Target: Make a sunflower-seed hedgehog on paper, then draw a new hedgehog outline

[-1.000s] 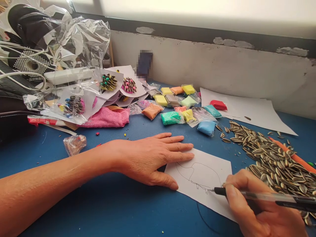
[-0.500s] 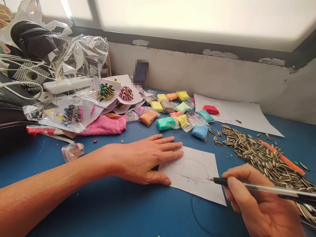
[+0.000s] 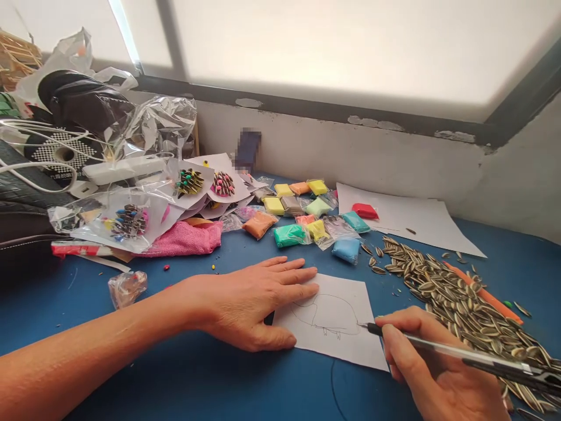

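My left hand (image 3: 258, 301) lies flat with its fingers stretched out, pressing on the left part of a small white sheet of paper (image 3: 346, 351). A thin pen outline on the sheet shows a rounded body, a curved line at its left end and small short legs underneath. In my right hand (image 3: 421, 359) is a black-and-clear pen (image 3: 456, 349), gripped between thumb and fingers. Its tip touches or almost touches the paper at the right end of the outline. My left hand's fingertips cover part of the drawing's left side.
Sunflower seeds (image 3: 456, 298) are heaped at the right, with an orange stick (image 3: 486, 292) among them. Colourful clay packets (image 3: 289, 235) lie behind the paper. Larger white sheets (image 3: 407, 225) rest near the wall. A pink cloth (image 3: 184, 238), seed-covered crafts (image 3: 190, 182) and bags crowd the left.
The camera view has tilted up a little, so everything sits lower and slightly left. My left hand stays on the paper; the pen tip remains by the outline's right end.
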Demonstrator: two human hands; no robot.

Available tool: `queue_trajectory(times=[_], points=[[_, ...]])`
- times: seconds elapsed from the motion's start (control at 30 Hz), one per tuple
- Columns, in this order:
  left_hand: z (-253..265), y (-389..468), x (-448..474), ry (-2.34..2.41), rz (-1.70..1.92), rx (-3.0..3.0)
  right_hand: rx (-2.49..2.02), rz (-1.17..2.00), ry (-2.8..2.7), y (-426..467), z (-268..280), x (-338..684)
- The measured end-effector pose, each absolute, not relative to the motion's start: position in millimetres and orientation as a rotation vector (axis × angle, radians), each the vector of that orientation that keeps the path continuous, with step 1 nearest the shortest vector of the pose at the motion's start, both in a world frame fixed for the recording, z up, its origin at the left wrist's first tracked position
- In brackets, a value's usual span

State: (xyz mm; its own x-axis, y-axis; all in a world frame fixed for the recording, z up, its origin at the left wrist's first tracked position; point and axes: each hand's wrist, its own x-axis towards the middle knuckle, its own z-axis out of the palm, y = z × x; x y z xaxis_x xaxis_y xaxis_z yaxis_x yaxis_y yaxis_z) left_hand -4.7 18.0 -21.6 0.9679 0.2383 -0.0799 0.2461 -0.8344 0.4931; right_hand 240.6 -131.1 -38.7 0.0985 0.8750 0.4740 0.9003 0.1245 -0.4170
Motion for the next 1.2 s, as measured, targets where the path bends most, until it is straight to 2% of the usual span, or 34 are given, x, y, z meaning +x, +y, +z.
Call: queue_trajectory(times=[0.73,1.07,1.2], points=[[-22,20,-1,0.366,-0.149,2.585,-1.72,-0.065,-1.802,-122,-38,246],[-34,17,2,0.37,0.026,2.591,-1.926,-0.024,-1.56,-127,-43,241],[-35,17,2,0.37,0.006,2.589,-1.867,0.008,-1.682,-126,-45,247]])
